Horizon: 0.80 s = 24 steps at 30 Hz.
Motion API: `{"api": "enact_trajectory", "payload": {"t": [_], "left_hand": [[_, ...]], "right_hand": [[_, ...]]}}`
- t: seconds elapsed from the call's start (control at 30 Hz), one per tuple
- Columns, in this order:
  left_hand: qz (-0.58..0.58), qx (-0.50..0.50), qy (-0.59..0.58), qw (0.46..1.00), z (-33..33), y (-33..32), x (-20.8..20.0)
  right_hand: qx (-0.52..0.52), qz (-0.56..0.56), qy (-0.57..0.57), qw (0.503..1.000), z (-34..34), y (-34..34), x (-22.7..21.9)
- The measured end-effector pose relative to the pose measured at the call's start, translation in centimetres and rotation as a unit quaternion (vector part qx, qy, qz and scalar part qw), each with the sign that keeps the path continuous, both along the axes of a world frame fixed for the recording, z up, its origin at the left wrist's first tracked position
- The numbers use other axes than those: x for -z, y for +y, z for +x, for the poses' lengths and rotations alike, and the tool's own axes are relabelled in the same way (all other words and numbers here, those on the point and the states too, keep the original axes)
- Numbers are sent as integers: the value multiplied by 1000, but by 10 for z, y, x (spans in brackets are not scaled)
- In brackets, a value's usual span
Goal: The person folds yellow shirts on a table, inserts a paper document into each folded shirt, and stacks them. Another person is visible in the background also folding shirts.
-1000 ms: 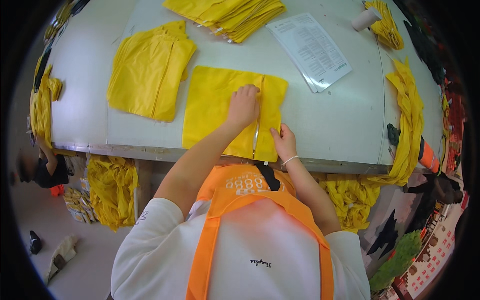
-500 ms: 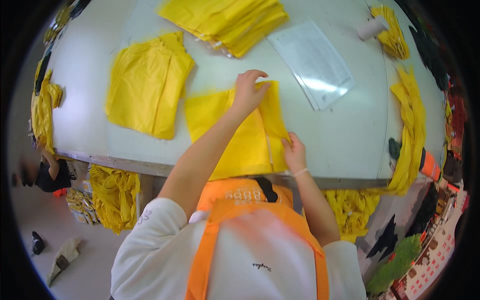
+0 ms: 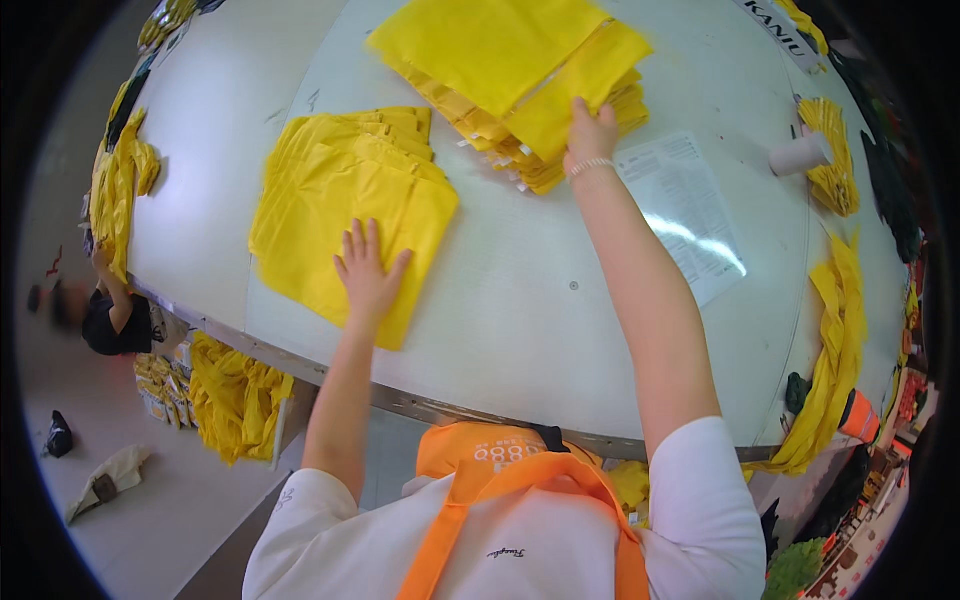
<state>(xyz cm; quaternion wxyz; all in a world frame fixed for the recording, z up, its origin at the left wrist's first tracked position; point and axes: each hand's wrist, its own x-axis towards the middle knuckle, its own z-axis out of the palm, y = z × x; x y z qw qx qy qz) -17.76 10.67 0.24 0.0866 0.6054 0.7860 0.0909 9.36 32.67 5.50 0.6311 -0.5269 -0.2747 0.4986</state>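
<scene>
My left hand [image 3: 368,275] lies flat with fingers spread on the near right part of a pile of folded yellow pieces [image 3: 320,190], thin and smooth like light rainwear cloth. Farther off, my right hand [image 3: 592,135] pinches the near right edge of a folded yellow piece [image 3: 500,50] on top of a taller stack. A pale strip runs along that top piece. Small white tags [image 3: 525,150] show at the stack's near edge. My right fingertips are partly hidden against the cloth.
Right of the stack lies a clear plastic sheet with a printed page [image 3: 680,205]. A white roll [image 3: 800,155] rests against a yellow bundle [image 3: 830,160]. Yellow cloth [image 3: 840,340] hangs over the right edge, and more yellow cloth [image 3: 235,400] sits below. A co-worker [image 3: 110,315] is at far left.
Both hands have left the near table edge, where they held a folded yellow piece that no longer lies there. My left hand moved to the left pile, my right to the far stack.
</scene>
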Motion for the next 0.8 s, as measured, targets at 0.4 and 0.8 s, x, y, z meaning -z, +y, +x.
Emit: {"api": "enact_trajectory", "payload": {"t": [0.4,0.8], "left_hand": [[-44,133,-81,987,183,-101,-10],[50,233,-34,971,180,-108,-9]], "right_hand": [[215,-145,-567,782,206,-158,62],[107,-385,-302,866,305,-201,70]]}}
